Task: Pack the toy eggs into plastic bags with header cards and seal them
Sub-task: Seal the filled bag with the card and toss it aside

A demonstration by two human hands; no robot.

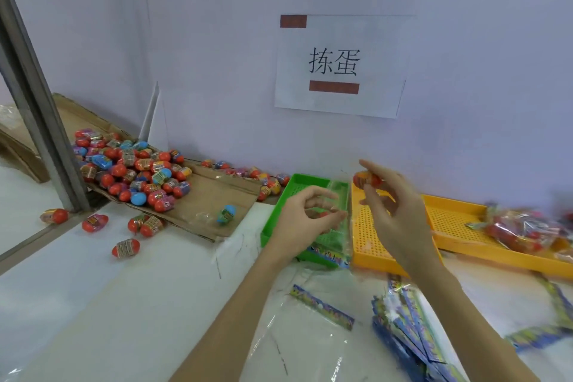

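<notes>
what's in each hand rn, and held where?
Right hand: red toy egg, grip at the fingertips round its body. Left hand: clear plastic bag, pinched near its open top edge.

Green tray (279, 208) – orange tray (459, 226)

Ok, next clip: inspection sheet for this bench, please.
Surface: white tabletop.
Job's things: wrapped toy eggs heaped on flattened brown cardboard; clear plastic bag over green perforated tray; filled bags on orange perforated tray.
Clutter: stray eggs; loose blue header cards.
Grippers: left hand pinches the bag; right hand holds a red egg.
Cables: nothing seen.
Surroundings: paper sign on wall.
</notes>
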